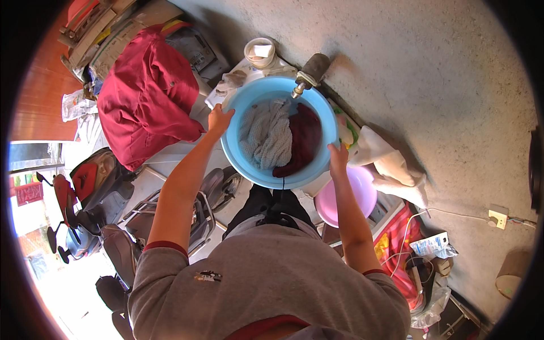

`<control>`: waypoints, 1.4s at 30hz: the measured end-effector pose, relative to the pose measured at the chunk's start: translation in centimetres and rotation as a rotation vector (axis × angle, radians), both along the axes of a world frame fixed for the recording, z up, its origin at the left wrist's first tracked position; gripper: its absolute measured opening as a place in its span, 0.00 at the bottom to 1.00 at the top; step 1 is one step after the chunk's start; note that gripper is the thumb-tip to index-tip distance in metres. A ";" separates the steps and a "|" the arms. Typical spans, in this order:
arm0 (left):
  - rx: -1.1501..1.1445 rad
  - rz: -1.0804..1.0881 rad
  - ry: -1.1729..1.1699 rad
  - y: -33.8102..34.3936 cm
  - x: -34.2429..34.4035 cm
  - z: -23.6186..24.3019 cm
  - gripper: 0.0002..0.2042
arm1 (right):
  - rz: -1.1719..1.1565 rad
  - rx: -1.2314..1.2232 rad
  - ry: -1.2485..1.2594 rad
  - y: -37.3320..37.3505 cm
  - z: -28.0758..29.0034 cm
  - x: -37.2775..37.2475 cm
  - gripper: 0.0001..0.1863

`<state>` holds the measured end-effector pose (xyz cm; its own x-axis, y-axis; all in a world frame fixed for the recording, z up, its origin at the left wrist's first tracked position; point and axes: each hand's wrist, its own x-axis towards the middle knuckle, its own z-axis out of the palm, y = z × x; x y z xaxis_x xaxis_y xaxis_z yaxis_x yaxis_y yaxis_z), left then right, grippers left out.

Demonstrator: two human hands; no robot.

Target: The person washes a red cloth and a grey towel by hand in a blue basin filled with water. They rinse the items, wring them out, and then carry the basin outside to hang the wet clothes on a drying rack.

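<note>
Both my hands grip a round light-blue basin (233,148) by its rim. My left hand (220,119) is closed on the left side of the rim, and my right hand (338,156) on the lower right side. Inside lie a grey knitted cloth (266,136) on the left and a dark red cloth (306,139) on the right, both crumpled. A thin dark cord hangs over the near rim. At the far right of the basin a metal tap (300,86) reaches over its edge. Whether water stands in the basin I cannot tell.
A pink basin (362,192) is under my right forearm. White cloth (385,158) lies along the wall, where a socket (498,217) has a cable. Behind the blue basin stands a small white tub (260,52). A large red cloth (147,90) drapes at left, near a scooter (85,192).
</note>
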<state>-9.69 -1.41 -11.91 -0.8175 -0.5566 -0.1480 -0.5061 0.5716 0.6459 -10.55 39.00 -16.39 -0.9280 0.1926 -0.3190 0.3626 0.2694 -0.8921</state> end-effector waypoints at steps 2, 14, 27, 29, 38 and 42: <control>-0.007 -0.014 -0.017 -0.2 0.1 -0.2 0.24 | 0.041 0.029 -0.025 0.2 -0.2 0.0 0.27; -0.405 -0.013 0.135 2.0 1.4 1.0 0.23 | 0.694 0.942 0.364 -13.1 0.8 -1.5 0.38; 1.061 0.161 -0.139 14.1 6.8 0.3 0.18 | 0.561 0.769 -0.248 -11.3 0.1 -4.2 0.26; 0.967 0.045 -0.193 15.2 6.7 0.6 0.22 | 0.481 0.564 -0.288 -10.1 -1.1 -5.6 0.23; 0.311 -0.495 0.011 14.6 4.1 0.0 0.35 | 0.509 -0.404 -0.047 -9.4 17.3 -3.4 0.20; 0.941 -0.560 -0.175 13.7 2.1 5.3 0.29 | 0.633 -0.395 0.017 -8.7 24.3 -2.4 0.17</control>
